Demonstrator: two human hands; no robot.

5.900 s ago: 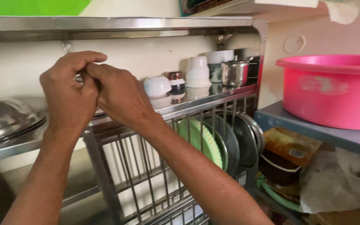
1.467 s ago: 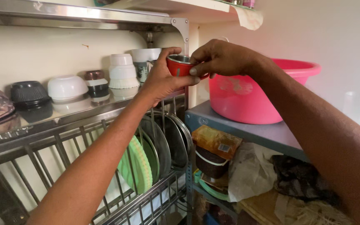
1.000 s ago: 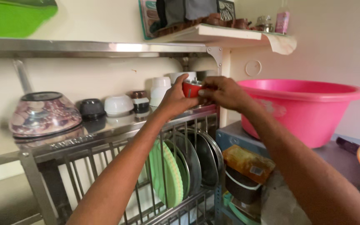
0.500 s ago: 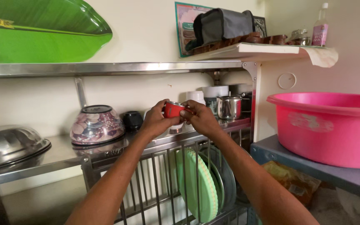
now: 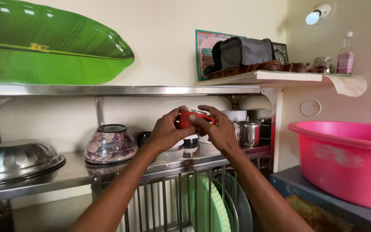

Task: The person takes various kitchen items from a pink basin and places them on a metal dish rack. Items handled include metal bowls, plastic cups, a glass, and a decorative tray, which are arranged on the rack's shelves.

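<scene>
A small red cup (image 5: 188,117) with a metal inside is held up in front of the steel rack, tipped on its side. My left hand (image 5: 165,132) grips it from the left and below. My right hand (image 5: 217,129) holds it from the right, fingers laid over its top edge. Both hands are above the rack's middle shelf (image 5: 78,169), just in front of small bowls and cups that stand there, partly hidden behind the hands.
An upturned flower-patterned bowl (image 5: 110,144) and a steel domed lid (image 5: 18,158) sit on the shelf at left. A steel mug (image 5: 248,132) stands at right. Green plates (image 5: 207,206) stand in the rack below. A pink tub (image 5: 346,159) is at right, a green leaf-shaped tray (image 5: 48,47) above.
Both hands brought the red cup from over near the pink tub back leftward to the middle of the rack shelf. The view has swung left and up.
</scene>
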